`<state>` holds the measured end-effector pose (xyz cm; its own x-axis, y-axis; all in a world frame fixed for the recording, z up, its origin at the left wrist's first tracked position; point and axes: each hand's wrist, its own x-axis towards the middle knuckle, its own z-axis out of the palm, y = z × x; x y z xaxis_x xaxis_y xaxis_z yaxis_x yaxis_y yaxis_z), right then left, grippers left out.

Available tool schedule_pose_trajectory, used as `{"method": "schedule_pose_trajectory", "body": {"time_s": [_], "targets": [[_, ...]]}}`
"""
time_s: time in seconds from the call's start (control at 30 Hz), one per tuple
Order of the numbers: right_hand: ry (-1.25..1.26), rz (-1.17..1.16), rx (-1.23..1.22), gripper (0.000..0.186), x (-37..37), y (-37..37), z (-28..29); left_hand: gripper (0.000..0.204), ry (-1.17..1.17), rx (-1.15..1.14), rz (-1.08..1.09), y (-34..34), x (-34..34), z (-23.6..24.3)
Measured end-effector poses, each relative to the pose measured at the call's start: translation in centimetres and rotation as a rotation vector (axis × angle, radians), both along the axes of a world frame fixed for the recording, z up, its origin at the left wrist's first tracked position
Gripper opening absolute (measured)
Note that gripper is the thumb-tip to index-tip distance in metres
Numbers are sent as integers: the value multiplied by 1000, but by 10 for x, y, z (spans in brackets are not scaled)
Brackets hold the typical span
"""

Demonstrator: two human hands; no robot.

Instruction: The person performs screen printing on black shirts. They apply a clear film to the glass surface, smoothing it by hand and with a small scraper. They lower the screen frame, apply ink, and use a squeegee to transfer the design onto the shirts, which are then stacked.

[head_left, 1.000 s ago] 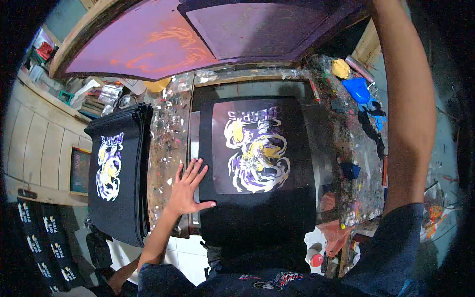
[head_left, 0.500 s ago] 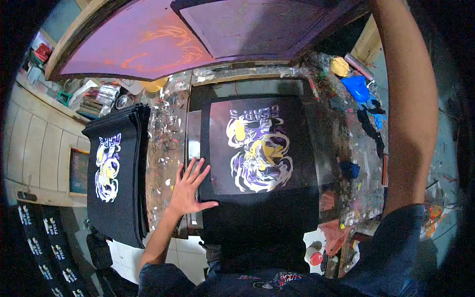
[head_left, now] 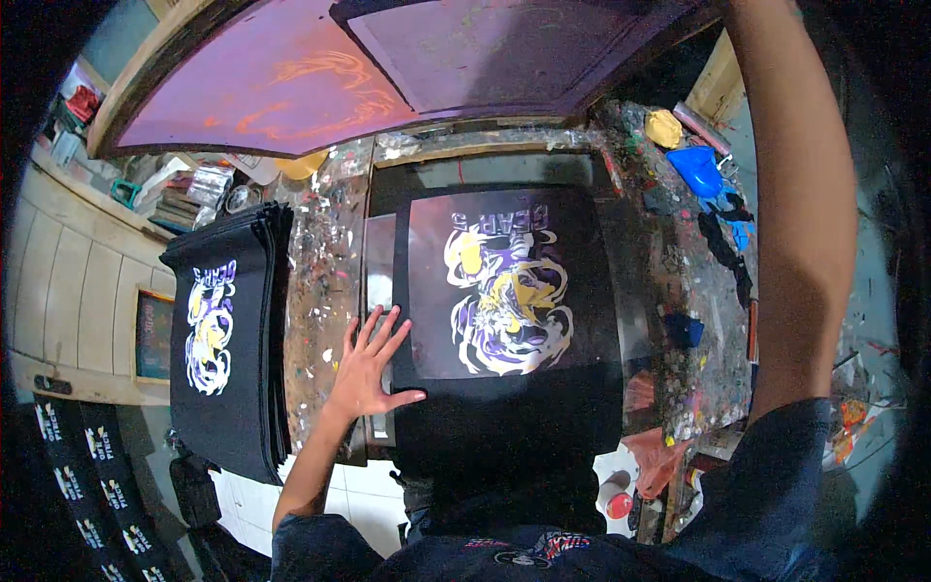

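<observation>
Black fabric (head_left: 514, 412) lies flat in front of me, printed with a white, purple and yellow design (head_left: 509, 306). At its left edge rests my left hand (head_left: 371, 376), fingers spread and holding nothing. My right arm (head_left: 800, 223) stretches up along the right side; the hand itself is past the top edge, out of sight. A large wooden-framed printing screen (head_left: 242, 92) is tilted up over the far end of the fabric. Its mesh is purplish, with orange line marks on the left part.
To the left stands a stack of black fabric pieces (head_left: 233, 427) with the same print on top. Paint spatters cover the worktable (head_left: 325, 281). Blue (head_left: 693, 170) and yellow (head_left: 664, 128) items lie at the right back. More printed black fabric (head_left: 92, 485) sits at the lower left.
</observation>
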<state>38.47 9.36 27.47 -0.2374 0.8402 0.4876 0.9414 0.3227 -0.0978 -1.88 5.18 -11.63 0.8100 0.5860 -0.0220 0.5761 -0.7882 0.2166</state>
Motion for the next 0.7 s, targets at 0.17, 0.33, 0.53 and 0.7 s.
{"method": "schedule_pose_trajectory", "body": {"time_s": [0.17,0.33,0.53,0.7], "targets": [[-46,-32,6,107,0,13,4,114,-9,-3,8,-1,-2,0],[-24,-45,4,107,5,6,0,115,-14,4,5,-2,-1,1],[-36,-2,-43,102,4,7,6,116,-26,6,11,-2,-3,-2],[-51,-69,11,97,-3,5,0,117,-18,13,7,-1,-3,-3]]}}
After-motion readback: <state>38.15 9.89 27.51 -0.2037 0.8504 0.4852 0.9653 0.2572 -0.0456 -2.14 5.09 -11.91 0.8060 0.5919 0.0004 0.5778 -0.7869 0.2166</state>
